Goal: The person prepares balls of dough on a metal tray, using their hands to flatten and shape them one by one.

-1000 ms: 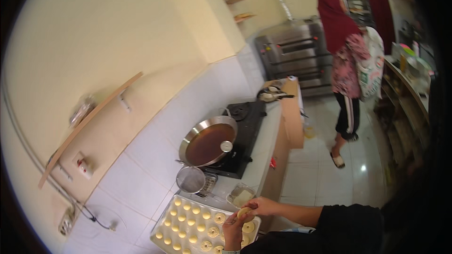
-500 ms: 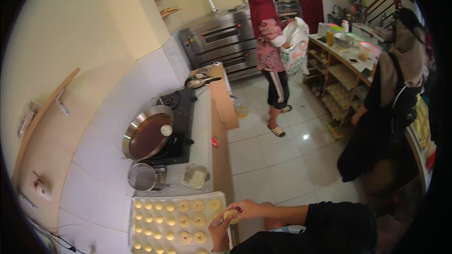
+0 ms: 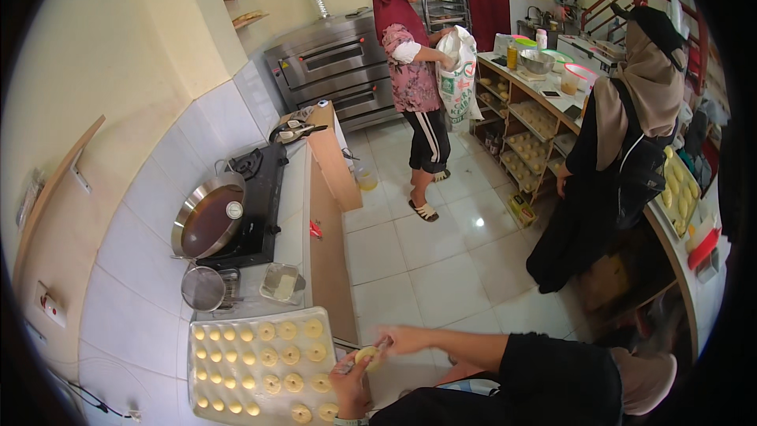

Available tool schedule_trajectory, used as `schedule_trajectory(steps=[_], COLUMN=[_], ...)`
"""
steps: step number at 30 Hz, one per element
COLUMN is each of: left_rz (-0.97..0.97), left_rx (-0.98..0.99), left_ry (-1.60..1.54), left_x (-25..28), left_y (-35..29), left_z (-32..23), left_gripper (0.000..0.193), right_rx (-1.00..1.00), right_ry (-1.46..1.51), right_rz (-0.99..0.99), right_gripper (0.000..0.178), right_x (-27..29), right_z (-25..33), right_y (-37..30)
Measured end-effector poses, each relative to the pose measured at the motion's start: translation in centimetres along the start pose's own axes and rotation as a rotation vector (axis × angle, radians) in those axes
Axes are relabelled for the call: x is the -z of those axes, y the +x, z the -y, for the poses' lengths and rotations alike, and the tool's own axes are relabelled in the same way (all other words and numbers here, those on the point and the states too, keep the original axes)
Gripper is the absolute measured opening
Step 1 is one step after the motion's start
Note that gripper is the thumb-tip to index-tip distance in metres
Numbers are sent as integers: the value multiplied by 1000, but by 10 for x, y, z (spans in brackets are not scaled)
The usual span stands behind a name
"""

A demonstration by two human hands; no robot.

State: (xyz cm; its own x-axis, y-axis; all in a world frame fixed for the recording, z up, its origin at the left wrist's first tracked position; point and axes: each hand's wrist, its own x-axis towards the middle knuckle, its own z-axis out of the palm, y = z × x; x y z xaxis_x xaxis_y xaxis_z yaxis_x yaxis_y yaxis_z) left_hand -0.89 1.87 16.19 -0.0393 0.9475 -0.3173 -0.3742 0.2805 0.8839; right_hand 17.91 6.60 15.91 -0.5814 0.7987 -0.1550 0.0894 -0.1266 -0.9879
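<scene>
At the lower middle, my left hand is closed round the side of a pale dough ring, held upright just off the tray's right edge. My right hand, slightly blurred, reaches in from the right with its fingers pinched at the ring's upper right edge. Below and left of my hands lies a large baking tray. Rows of small dough balls fill its left side, and flattened dough rings its right side.
Beyond the tray are a round sieve, a clear container and a wide pan of dark oil on a black stove. A person holds a white sack by the oven. Another person stands right, near shelves of dough.
The whole scene has slid left in the picture as my head turned. The dough ring remains in my hands, and its face shows more. The person with the sack has turned slightly toward me.
</scene>
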Motion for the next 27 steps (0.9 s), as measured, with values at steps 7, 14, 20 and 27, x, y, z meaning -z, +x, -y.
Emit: schedule_trajectory(steps=[7, 14, 20, 27], left_rz=[-22, 17, -22, -106], left_rx=[-12, -84, -81, -198], left_ry=[107, 94, 104, 56], left_x=[-58, -120, -139, -114], left_y=[-6, -20, -31, -55], left_z=[19, 39, 63, 39], left_gripper=[29, 31, 31, 29], right_rx=[-370, -610, -190, 3], right_ry=[-311, -381, -422, -224], right_rz=[-546, -827, -201, 551], right_gripper=[99, 82, 63, 56], right_x=[304, 425, 356, 126], right_z=[33, 118, 104, 70], right_y=[-32, -126, -81, -8])
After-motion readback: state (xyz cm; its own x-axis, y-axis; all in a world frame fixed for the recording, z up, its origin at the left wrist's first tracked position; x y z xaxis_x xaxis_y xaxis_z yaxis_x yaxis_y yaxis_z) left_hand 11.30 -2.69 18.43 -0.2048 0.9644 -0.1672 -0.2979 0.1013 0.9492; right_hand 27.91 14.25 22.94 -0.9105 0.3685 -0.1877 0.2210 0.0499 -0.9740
